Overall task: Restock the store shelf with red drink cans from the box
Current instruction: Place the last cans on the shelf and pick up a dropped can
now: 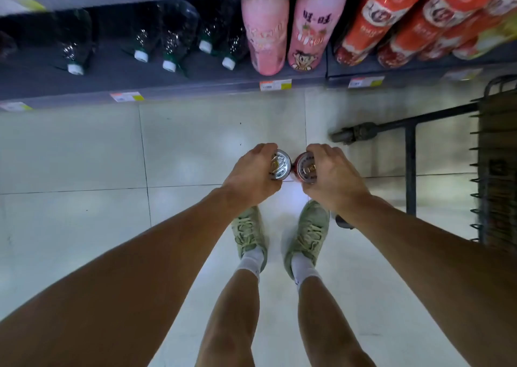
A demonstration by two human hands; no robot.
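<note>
I look straight down at the floor in front of a store shelf (195,87). My left hand (251,173) grips a drink can (280,166) whose silver top faces the camera. My right hand (333,176) grips a second can (305,168) with a red side and silver top. The two cans are side by side, almost touching, held above the tiled floor just ahead of my shoes. The box is not clearly in view.
The lower shelf holds dark bottles with white caps (167,42), two pink bottles (265,31) and red packaged drinks (391,22). A black metal cart (411,154) stands on the right. Pale floor tiles (84,148) stretch to the left.
</note>
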